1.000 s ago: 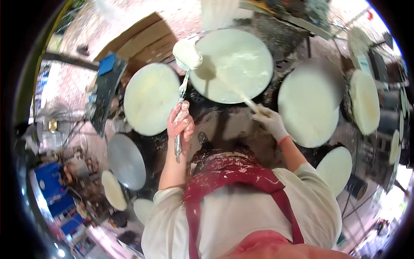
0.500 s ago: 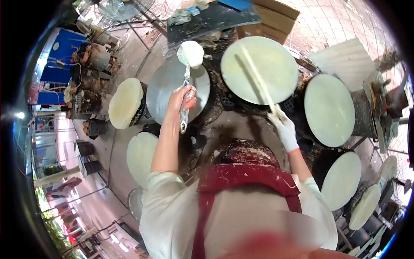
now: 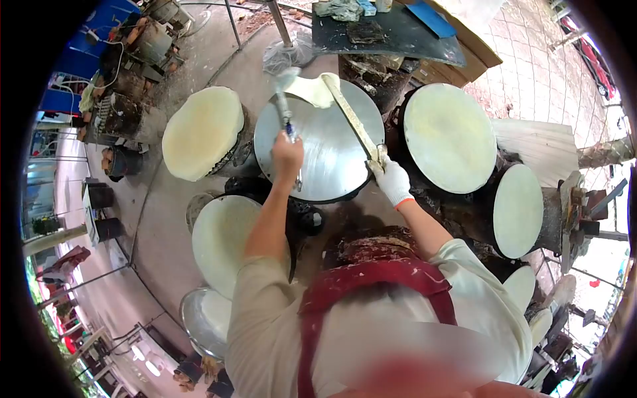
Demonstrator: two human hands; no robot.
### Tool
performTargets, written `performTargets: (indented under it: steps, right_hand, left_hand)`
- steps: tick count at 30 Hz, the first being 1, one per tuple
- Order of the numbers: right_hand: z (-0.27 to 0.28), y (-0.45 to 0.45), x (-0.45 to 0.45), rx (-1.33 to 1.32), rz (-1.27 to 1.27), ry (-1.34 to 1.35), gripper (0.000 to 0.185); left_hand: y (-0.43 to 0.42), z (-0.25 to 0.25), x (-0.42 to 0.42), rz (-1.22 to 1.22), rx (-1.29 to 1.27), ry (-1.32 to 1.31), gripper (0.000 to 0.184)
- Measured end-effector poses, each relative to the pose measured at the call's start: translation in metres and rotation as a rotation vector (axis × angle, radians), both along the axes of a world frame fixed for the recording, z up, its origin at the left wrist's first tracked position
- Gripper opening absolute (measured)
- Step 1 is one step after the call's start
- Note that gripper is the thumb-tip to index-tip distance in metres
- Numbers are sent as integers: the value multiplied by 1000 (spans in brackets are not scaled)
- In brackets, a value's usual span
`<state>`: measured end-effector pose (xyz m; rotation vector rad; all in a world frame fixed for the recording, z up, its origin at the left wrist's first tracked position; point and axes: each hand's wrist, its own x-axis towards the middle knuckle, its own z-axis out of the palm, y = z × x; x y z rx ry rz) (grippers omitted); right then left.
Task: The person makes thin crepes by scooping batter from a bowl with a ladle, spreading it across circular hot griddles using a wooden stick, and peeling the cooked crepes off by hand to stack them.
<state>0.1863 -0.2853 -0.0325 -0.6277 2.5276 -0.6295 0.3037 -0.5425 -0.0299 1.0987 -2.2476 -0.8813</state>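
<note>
My bare left hand (image 3: 287, 159) is closed round the handle of a ladle (image 3: 286, 106), whose bowl is over the far left rim of a round metal griddle (image 3: 325, 149). In my right hand (image 3: 391, 179), in a white glove, is a long flat wooden spreader (image 3: 352, 119) smeared with batter. Its far tip touches a pale patch of wet batter (image 3: 306, 91) at the griddle's far edge. The griddle's middle and near part are bare, shiny metal. How much batter the ladle holds I cannot tell.
Round griddles covered with pale batter stand around me: one on the left (image 3: 202, 132), one at near left (image 3: 225, 239), two on the right (image 3: 450, 138) (image 3: 517, 211). A metal basin (image 3: 199, 318) is at lower left. A dark table (image 3: 398, 46) stands beyond.
Both hands are now at the bare griddle. The spreader has left the coated griddle on the right. Batter from the ladle now lies on the bare griddle's far edge. My view has turned.
</note>
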Motion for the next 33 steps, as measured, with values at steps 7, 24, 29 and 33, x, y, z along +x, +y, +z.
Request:
performTargets:
  steps: [7,24,29,33]
  right_hand:
    - [55,-14,-6,-82,-5,-152,52]
    - [38,-42,-80,-308,14,-796,28]
    - [32,-58,-81,-267,224,-798,24]
    - [18,-65,-147,-368,194,-584,36]
  left_hand:
    - [-8,45,76,221,10,325,18]
    - [115,70,163,458,716,490,15]
    - [127,77,165,549,839,468,14]
    - [143,89,164,603,763,388,19]
